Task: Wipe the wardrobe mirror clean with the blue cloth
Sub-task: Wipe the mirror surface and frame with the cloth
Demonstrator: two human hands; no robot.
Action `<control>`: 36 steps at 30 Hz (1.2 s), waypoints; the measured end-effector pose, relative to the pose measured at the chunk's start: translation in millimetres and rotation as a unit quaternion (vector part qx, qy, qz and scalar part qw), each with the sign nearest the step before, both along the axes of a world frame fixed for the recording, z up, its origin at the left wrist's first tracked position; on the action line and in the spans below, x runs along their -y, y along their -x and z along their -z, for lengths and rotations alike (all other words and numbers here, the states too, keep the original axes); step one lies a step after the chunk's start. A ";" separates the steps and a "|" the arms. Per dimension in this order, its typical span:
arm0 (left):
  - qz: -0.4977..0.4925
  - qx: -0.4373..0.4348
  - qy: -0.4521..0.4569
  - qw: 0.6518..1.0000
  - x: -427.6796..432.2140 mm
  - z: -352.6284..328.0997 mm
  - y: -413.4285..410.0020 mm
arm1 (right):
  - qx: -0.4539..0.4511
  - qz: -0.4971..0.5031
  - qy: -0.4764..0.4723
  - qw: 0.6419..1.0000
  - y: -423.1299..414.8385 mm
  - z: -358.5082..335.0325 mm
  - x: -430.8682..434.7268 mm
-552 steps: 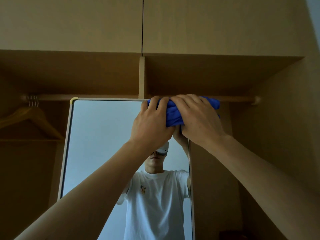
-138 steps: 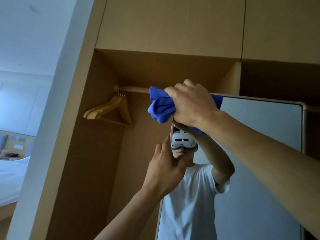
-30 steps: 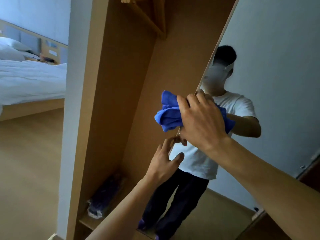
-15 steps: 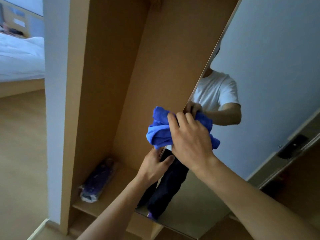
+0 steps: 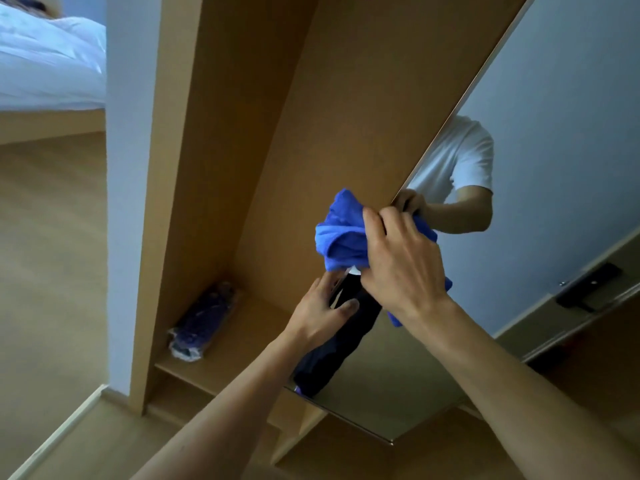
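Cloth, bright blue, soft and bunched, sits clamped in the grip of my right hand, pressed against the left edge of the tall wardrobe mirror. Just below, my left hand pinches that same edge, thumb on the glass. A purple wrapped packet lies on the wooden shelf.

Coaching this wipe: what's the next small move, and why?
Probably slide the blue cloth down the left edge of the mirror: the right hand grips it bunched on that edge. The left hand holds the edge just below, so it likely shifts first.
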State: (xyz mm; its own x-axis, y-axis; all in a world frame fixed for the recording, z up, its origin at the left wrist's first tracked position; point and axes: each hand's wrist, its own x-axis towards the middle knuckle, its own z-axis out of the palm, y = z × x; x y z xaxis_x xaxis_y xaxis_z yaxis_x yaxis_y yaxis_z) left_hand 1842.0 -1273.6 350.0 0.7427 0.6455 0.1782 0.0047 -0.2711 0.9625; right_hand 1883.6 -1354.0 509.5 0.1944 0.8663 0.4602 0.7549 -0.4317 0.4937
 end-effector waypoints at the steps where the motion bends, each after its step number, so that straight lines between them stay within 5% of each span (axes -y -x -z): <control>1: 0.008 0.001 0.009 1.000 -0.7 2.1 0.7 | 0.006 -0.001 -0.014 1.000 -1.0 -9.3 -0.5; 8: 0.023 -0.031 0.056 0.998 -3.5 27.5 2.7 | 0.030 0.008 -0.051 0.998 -2.7 -30.8 -4.0; 24: 0.015 -0.035 0.120 0.992 4.2 80.5 -7.2 | -0.024 0.067 0.136 0.988 13.6 97.5 -21.2; 36: 0.018 -0.105 0.091 0.990 -3.6 118.2 4.3 | 0.015 0.083 0.123 0.989 17.1 43.3 -29.1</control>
State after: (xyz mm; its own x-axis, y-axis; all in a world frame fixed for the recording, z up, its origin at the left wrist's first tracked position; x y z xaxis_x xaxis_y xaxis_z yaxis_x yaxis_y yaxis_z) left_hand 1837.7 -1269.9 231.8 0.7743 0.6250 -0.0990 0.2035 -0.0978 0.9742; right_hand 1866.5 -1324.9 466.2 0.3333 0.9097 0.2477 0.6663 -0.4131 0.6208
